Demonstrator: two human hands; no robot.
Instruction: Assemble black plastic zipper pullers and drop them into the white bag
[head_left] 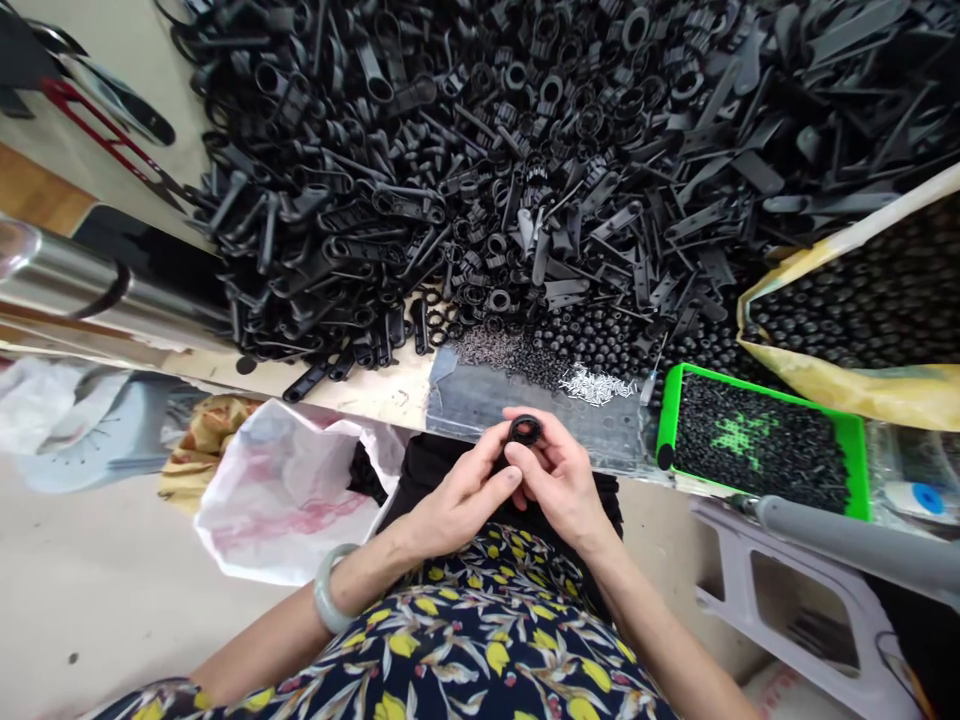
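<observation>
A small black ring-shaped part (525, 430) is held between both hands at the table's front edge. My left hand (472, 485) has its fingers closed against the ring's left side. On the other side my right hand (555, 475) pinches the ring with thumb and fingers. Just beyond the hands lies a grey mat (480, 405), with white pins (598, 384) and small dark pieces (510, 355) at its back. A big heap of black plastic parts (450, 170) covers the table behind.
A green tray (670, 420) with small black pieces sits right of the mat. Beyond it is a yellow-edged bag (840, 385) of round black parts. A white bag (277, 490) hangs at the front left. A metal cylinder (67, 275) lies at the left.
</observation>
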